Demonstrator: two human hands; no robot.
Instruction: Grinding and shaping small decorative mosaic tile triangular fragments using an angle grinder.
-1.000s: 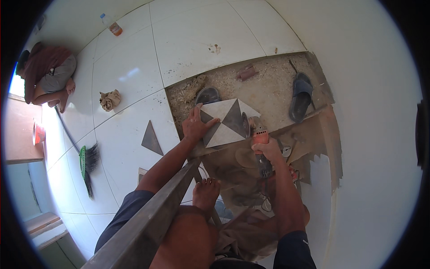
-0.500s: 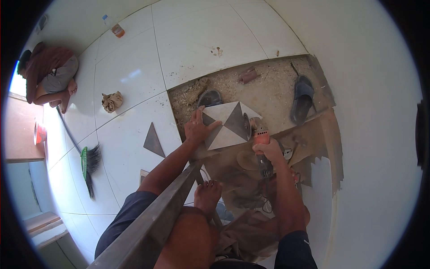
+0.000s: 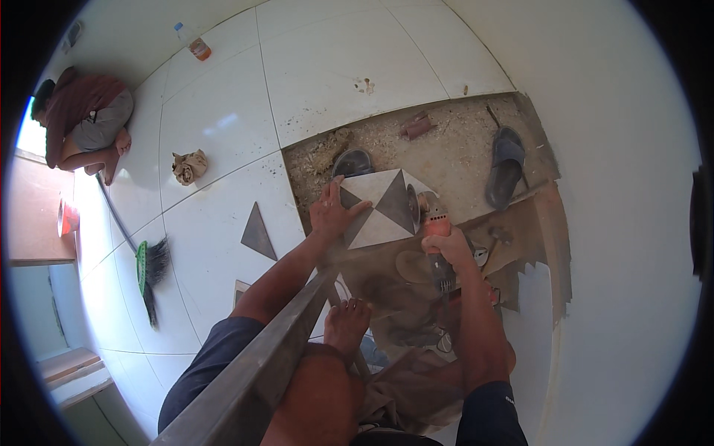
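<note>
Head view: as a second earlier, the left hand (image 3: 331,215) stays spread on the tile (image 3: 379,210), the right hand (image 3: 451,247) wrapped around the grinder (image 3: 437,224).

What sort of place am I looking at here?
Probably a room whose floor is being tiled. Large white floor tiles border a rough, unfinished patch, and the right hand holds an angle grinder at the edge of a grey-and-white tile.
</note>
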